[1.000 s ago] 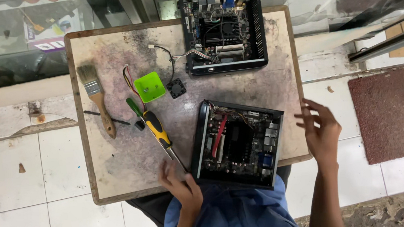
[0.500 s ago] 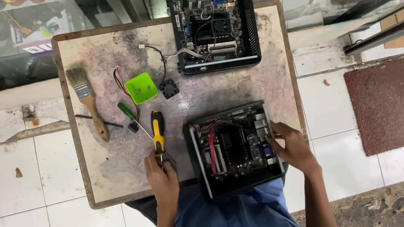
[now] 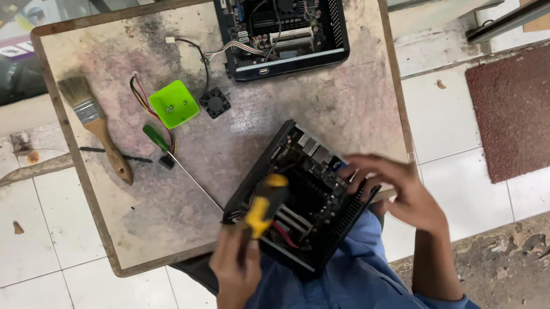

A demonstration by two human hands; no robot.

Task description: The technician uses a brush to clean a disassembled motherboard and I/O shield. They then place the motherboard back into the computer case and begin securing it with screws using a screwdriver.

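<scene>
A small black computer case (image 3: 305, 191), open with its circuit board showing, lies tilted at the near edge of the worn table (image 3: 128, 214), partly over my lap. My left hand (image 3: 237, 270) grips a yellow-and-black screwdriver (image 3: 263, 207) whose handle is over the case's left side. My right hand (image 3: 390, 187) rests on the case's right edge, fingers spread and blurred. A green-handled screwdriver (image 3: 172, 157) lies on the table to the left of the case.
A second open black computer case (image 3: 280, 21) sits at the table's far edge, wired to a small black fan (image 3: 215, 103). A green plastic tray (image 3: 174, 104) and a paintbrush (image 3: 97, 127) lie at the left. A brown mat (image 3: 529, 106) covers tiled floor at right.
My left hand has lifted the yellow screwdriver off the table and brought it over the case. The case has turned and slid toward me. My right hand shifted along its right edge.
</scene>
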